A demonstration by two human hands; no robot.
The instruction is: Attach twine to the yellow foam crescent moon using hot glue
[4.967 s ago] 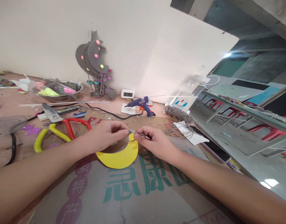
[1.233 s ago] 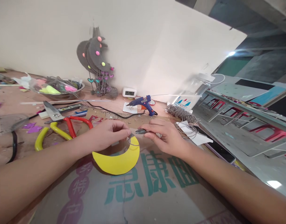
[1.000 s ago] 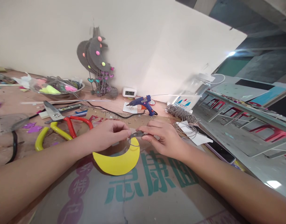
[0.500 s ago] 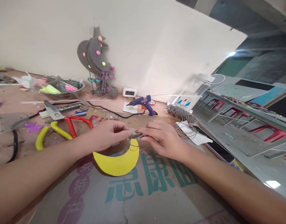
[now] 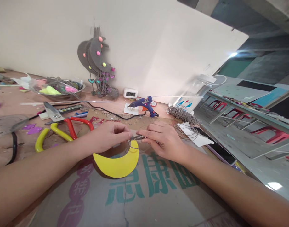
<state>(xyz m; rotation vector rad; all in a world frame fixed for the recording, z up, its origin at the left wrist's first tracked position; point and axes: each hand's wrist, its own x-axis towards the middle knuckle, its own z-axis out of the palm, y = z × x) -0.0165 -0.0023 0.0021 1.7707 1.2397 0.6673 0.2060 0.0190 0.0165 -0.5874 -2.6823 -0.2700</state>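
Observation:
A flat yellow crescent (image 5: pixel 117 167) rests on the printed cardboard in front of me, its upper tip between my hands. Thin grey cord (image 5: pixel 134 147) loops over that tip. My left hand (image 5: pixel 112 137) pinches the cord just above the tip, thumb against forefinger. On the other side, my right hand (image 5: pixel 162 140) has thumb and fingers closed on a short, dark grey stretch that runs toward the left fingertips. It looks like the same cord, bunched or twisted, though the fingers cover part of it.
Red-handled scissors (image 5: pixel 72 124) and a yellow-handled tool (image 5: pixel 60 131) lie left. Behind stand a blue glue gun (image 5: pixel 144 104), a small clock (image 5: pixel 130 93) and grey felt crescents (image 5: pixel 97 53). A cord bundle (image 5: pixel 183 115) and a phone (image 5: pixel 220 150) are right; a metal bowl (image 5: pixel 79 91) is back left.
The view has shifted very slightly. Both hands keep their pinch at the crescent's tip, with only small finger movement.

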